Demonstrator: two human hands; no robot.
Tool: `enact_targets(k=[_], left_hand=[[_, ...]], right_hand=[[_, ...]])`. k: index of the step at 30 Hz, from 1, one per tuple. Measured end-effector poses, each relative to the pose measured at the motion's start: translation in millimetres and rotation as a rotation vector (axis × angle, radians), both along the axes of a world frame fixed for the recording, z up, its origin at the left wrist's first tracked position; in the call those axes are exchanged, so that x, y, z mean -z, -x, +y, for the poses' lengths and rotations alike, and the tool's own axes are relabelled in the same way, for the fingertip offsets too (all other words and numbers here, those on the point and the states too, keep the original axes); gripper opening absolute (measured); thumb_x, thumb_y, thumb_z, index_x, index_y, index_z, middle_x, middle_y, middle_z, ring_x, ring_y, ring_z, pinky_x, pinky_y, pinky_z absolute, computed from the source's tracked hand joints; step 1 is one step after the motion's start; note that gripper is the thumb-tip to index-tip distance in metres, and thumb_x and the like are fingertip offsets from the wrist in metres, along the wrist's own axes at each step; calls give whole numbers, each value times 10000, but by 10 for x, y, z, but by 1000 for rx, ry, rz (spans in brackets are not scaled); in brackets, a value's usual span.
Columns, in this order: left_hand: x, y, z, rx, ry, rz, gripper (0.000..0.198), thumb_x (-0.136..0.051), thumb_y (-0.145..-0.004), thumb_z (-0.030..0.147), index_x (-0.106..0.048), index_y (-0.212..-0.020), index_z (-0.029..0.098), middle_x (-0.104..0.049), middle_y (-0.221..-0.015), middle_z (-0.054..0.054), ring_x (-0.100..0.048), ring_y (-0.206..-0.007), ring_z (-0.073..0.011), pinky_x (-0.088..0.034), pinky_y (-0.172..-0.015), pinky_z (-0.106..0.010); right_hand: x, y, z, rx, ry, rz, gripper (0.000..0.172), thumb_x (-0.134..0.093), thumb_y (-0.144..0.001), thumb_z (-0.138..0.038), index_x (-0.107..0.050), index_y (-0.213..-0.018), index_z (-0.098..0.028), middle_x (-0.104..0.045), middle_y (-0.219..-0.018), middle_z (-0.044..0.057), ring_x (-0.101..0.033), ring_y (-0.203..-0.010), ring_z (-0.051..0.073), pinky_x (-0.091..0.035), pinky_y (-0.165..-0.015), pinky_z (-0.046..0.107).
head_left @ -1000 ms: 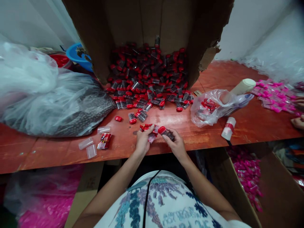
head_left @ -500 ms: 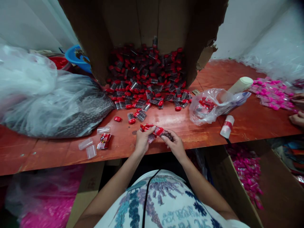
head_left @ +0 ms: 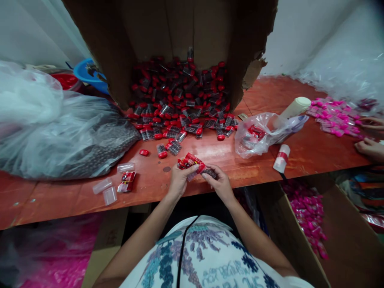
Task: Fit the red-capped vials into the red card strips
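Your left hand point(head_left: 179, 182) is pinching a bundle of red printed packets point(head_left: 190, 161) in front of the cardboard box point(head_left: 192, 32). Held this loosely, they may be fanning out and slipping. Your right hand point(head_left: 221, 185) is clamping its fingers on a red-capped vial point(head_left: 209, 173), clear with dark contents, which is touching the packets.

Three clear tubes point(head_left: 102, 185), one cardboard box point(head_left: 105, 40), one basin point(head_left: 79, 71) — red-capped vials point(head_left: 180, 92) beyond counting.

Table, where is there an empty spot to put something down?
Bare wood lies at the front left, between the big plastic bag and the table edge, and on the right, between the taped roll and a co-worker's hand. It is crowded with red-capped tubes before the cardboard box.
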State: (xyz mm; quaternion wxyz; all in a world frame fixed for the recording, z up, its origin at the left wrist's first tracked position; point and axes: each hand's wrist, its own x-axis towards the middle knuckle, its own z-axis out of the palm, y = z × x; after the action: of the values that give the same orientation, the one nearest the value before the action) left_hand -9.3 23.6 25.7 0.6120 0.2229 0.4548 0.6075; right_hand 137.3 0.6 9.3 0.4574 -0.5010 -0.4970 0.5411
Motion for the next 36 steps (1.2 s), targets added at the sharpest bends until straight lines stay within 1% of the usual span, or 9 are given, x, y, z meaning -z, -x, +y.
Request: enact_targets(k=[5,10,15,18,22,25,28,33,36], left_hand=[[-35,-28,-9,40,-1,7,445,-814,-524,123,-675,-945,147,-689,-758,-9,-632,-664,-131,-510,-694,-250],[-41,-54,-16,69,30,-15,255,-816,-534,154,-664,-735,117,-675,-701,-15,-614,-608,-122,-502,-649,-239],[-32,-36,-23,139,36,36,399,-823,-529,151,-665,-894,133,-679,-734,-5,-629,-651,-136,-505,-679,-265],[-6,-29,-19,122,13,122,539,-826,-527,161,-635,-1030,153,-671,-733,12,-619,-651,-123,-493,-668,-244],[13,-20,-11,92,5,185,543,-827,-526,192,-640,-1034,138,-664,-734,7,-610,-645,-121,-489,-644,-233],[-14,-7,-12,150,7,104,601,-823,-525,174,-620,-1090,153,-677,-800,-9,-634,-707,-148,-508,-697,-278],[-35,-9,-19,167,-13,49,636,-824,-512,151,-611,-1112,164,-684,-845,-17,-641,-755,-158,-508,-750,-300],[2,-52,-37,79,3,92,590,-827,-508,156,-632,-1065,149,-646,-716,29,-596,-620,-102,-488,-638,-222],[8,-61,-38,108,-1,70,479,-823,-516,148,-659,-966,138,-660,-738,15,-605,-644,-109,-493,-662,-234]], right_hand=[[-20,-27,9,17,-25,-32,348,-658,-763,-345,-638,-1086,-219,-663,-904,15,-606,-772,164,-502,-639,257],[-28,18,-19,93,-138,-72,306,-650,-779,-311,-648,-1071,-221,-663,-1018,34,-610,-934,183,-481,-850,304],[6,45,-37,56,-9,0,326,-663,-771,-343,-629,-1061,-196,-673,-826,7,-608,-683,137,-511,-653,261],[2,38,-44,61,-96,-73,302,-646,-792,-315,-637,-1073,-207,-674,-916,26,-619,-789,151,-502,-736,274],[-20,20,-61,100,-220,-176,288,-637,-798,-293,-655,-1078,-229,-664,-1013,43,-608,-916,176,-474,-830,293],[-27,10,-71,97,-70,-74,322,-644,-789,-351,-647,-1077,-207,-680,-878,26,-600,-690,138,-490,-622,246],[-25,7,-77,67,50,30,362,-630,-796,-381,-626,-1104,-190,-670,-798,6,-518,-525,93,-418,-461,205],[-13,23,-78,114,-99,-14,305,-671,-764,-325,-662,-1043,-201,-680,-966,31,-616,-856,160,-492,-782,275],[1,32,-64,131,-51,22,309,-672,-758,-335,-650,-1036,-200,-679,-924,23,-616,-790,148,-500,-719,262]])
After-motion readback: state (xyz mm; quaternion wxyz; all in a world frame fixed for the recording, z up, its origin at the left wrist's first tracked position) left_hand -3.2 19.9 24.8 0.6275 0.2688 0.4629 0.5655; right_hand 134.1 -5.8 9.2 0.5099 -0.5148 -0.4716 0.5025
